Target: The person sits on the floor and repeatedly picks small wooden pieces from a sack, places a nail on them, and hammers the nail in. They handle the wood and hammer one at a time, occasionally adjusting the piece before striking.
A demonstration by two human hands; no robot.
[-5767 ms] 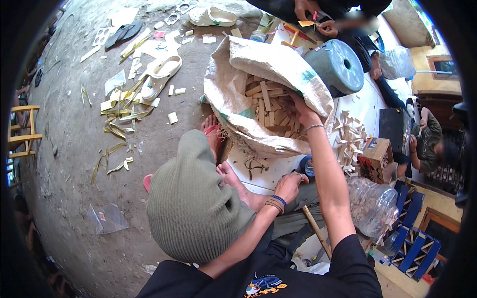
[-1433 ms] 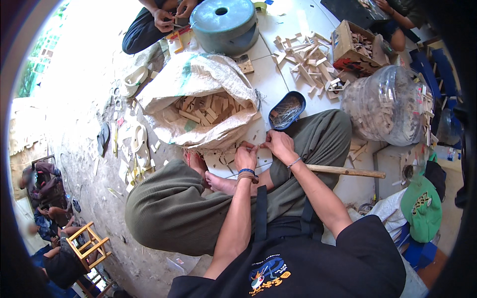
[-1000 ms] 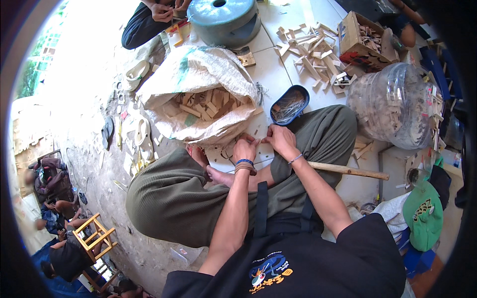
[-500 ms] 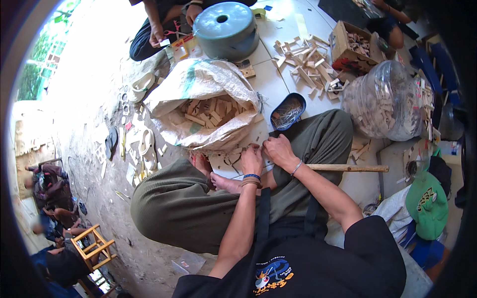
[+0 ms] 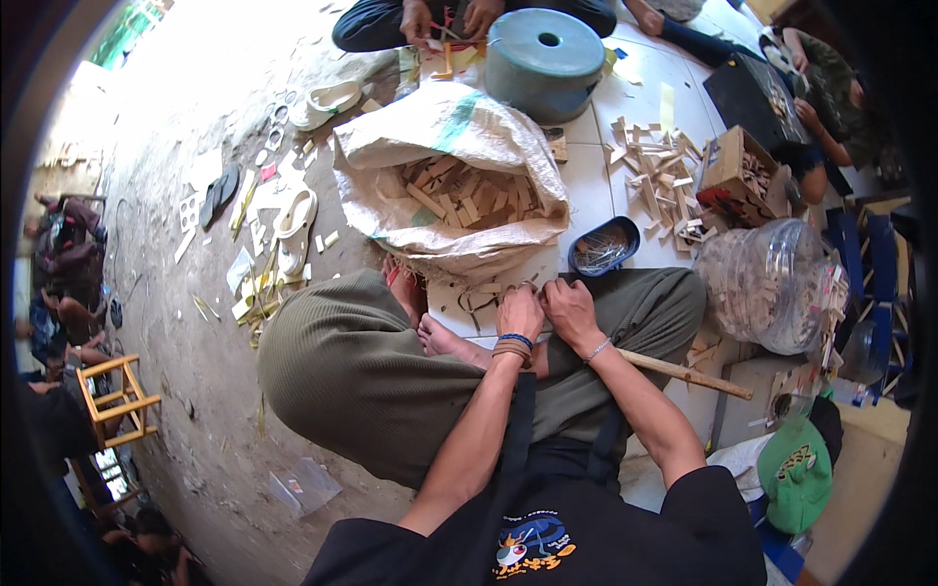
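My left hand (image 5: 520, 313) and my right hand (image 5: 571, 308) are close together over the tiled floor between my crossed legs. Both have their fingers bent in a pinch; whatever they hold is too small and hidden to name. Just beyond my left hand, small dark strips (image 5: 477, 298) lie on the tile. A dark blue oval tray (image 5: 604, 246) of thin metal pins, perhaps nails, stands beyond my right hand. Under my right forearm, a wooden stick (image 5: 689, 374) juts out to the right. In front, a white woven sack (image 5: 391, 146) gapes around many small wooden pieces (image 5: 469, 190).
Loose wooden strips (image 5: 657, 176) are heaped beyond the tray, beside a cardboard box (image 5: 723, 166) and a clear plastic jar (image 5: 762, 278). A grey-green round drum (image 5: 545, 63) stands behind the sack, near another person's hands (image 5: 449, 21). Clogs (image 5: 293, 232) lie leftward; a green cap (image 5: 793, 474) rests at right.
The view has turned, so the sack, tray and drum appear farther right. My hands stay together in a pinch, with slightly shifted fingers.
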